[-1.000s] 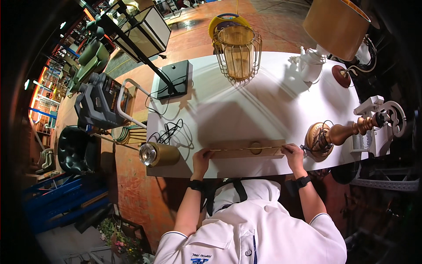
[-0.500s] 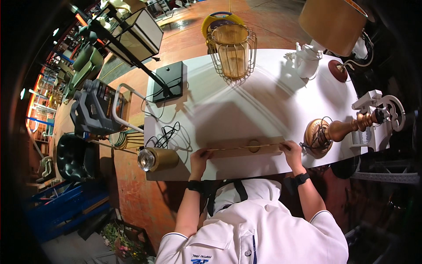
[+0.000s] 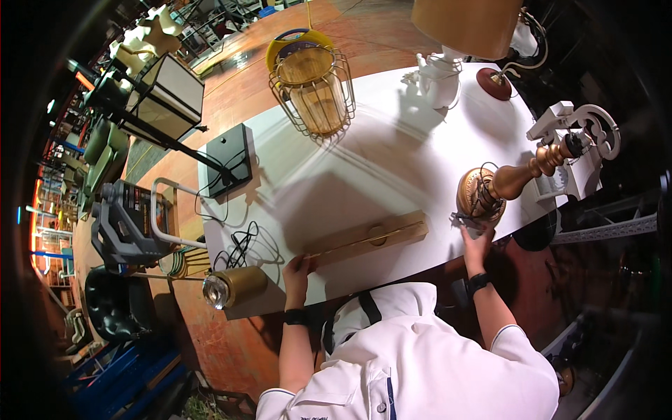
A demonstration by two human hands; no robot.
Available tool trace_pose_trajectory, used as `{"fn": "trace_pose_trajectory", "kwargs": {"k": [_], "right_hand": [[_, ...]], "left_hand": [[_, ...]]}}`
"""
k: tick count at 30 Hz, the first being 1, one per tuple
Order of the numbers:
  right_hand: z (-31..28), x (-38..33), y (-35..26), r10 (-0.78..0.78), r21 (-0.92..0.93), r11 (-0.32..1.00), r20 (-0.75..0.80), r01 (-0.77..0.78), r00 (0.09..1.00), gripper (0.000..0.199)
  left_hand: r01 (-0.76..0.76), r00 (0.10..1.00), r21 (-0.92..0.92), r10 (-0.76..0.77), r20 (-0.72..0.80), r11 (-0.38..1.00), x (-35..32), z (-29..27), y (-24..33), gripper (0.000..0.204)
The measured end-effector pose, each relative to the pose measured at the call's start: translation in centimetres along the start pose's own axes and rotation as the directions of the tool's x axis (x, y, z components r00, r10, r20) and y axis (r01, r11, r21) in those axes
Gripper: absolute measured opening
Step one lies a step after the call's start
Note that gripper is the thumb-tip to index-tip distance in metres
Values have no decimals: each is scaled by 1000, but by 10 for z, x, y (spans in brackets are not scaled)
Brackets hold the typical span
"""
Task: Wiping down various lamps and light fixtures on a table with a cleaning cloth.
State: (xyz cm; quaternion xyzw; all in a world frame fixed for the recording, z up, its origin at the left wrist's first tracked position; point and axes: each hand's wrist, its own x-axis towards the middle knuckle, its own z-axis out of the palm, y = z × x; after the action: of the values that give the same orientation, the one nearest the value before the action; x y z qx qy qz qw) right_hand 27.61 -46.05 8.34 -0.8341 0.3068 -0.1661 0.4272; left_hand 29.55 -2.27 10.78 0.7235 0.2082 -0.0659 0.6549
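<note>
A thin golden rod [image 3: 343, 246] lies lengthwise over a flat wooden board [image 3: 406, 228], which has a small round piece at its middle. My left hand [image 3: 298, 271] pinches the rod's left end. At the foot of a bronze-coloured turned lamp [image 3: 514, 180], my right hand [image 3: 477, 241] has its thumb and fingers apart. Its fingertips are beside a dark cord end [image 3: 462, 218] and the lamp's round base; whether they touch either is hard to tell. Both hands are low over the near side of the white table [image 3: 308, 175].
A gold cylinder with a clear glass end [image 3: 217, 290] lies near left, beside a tangled black cord [image 3: 238, 248]. Behind stand a black lamp base [image 3: 229, 159], a wire-cage lamp [image 3: 315, 91], a white figurine lamp [image 3: 441, 80] and a red-brown base [image 3: 494, 84]. White ornate pieces [image 3: 560, 140] stand right.
My right hand has let go of the rod's right end and moved right to the bronze lamp's foot. My left hand keeps the other end. The whole view has turned and shifted.
</note>
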Motion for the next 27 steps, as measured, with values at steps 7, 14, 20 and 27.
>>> {"fn": "trace_pose_trajectory", "kwargs": {"k": [7,14,20,27], "right_hand": [[-21,40,58,-216,-339,934,-280,114,935,101],[-31,57,29,-171,-203,965,-22,163,985,94],[-30,61,50,-195,-320,936,-128,145,972,100],[-29,67,55,-207,-275,948,-158,159,965,79]], "left_hand": [[-24,999,80,20,50,996,5,-2,2,23],[13,999,71,-16,37,997,4,-8,-3,22],[14,998,39,-16,53,999,5,-7,-3,22],[1,997,-13,0,75,1000,6,-8,-6,22]]}}
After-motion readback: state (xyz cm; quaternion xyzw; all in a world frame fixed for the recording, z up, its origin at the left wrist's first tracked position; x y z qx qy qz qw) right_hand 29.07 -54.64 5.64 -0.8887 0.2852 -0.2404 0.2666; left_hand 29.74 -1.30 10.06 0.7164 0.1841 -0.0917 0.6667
